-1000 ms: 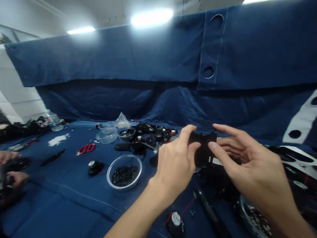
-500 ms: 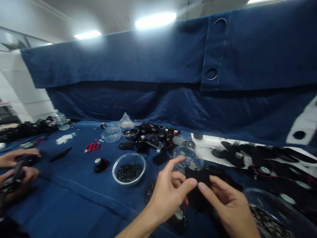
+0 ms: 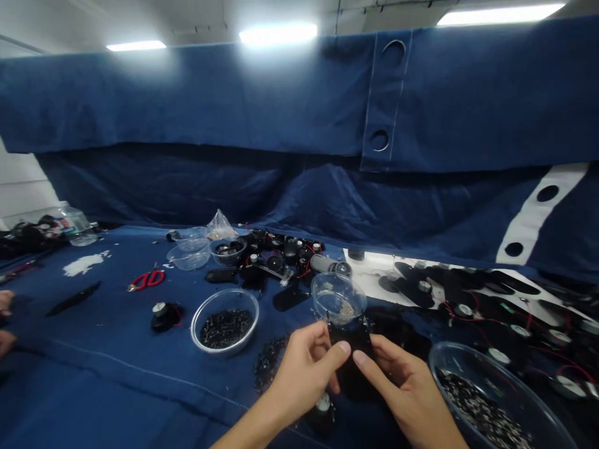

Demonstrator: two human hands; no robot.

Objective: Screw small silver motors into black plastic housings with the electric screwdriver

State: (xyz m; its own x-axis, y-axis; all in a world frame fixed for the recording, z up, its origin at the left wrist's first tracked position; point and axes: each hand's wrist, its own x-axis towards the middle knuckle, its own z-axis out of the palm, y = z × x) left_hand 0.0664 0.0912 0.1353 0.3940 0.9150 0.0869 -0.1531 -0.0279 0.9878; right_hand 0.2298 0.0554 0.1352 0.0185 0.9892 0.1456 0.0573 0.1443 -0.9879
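Head cam: blk round part w/ pale centre (image 3: 322,402) sits low, partly hidden by L hand (image 3: 304,368); loose blk bits (image 3: 269,365) piled just L of that hand, flat blk piece (image 3: 291,298) beyond. Red-handled scissors (image 3: 150,279), blk strip (image 3: 73,298) & clear bottle (image 3: 77,227) well off to L, co-worker's hand (image 3: 6,342) at the edge. Blk parts w/ red wires (image 3: 290,248) heaped at back. Containers: screw bowl (image 3: 224,350), clear, holds dark screws; smaller clear bowl (image 3: 324,293) w/ pale bits, near rim overlapped by blk part (image 3: 352,377); big bowl (image 3: 528,393), lower R, w/ mixed blk/silver bits. Blk part is btwn both hands: L pinching it, thumb on near face, fingers curled behind; R hand (image 3: 407,386) same, fingertips partly hidden.
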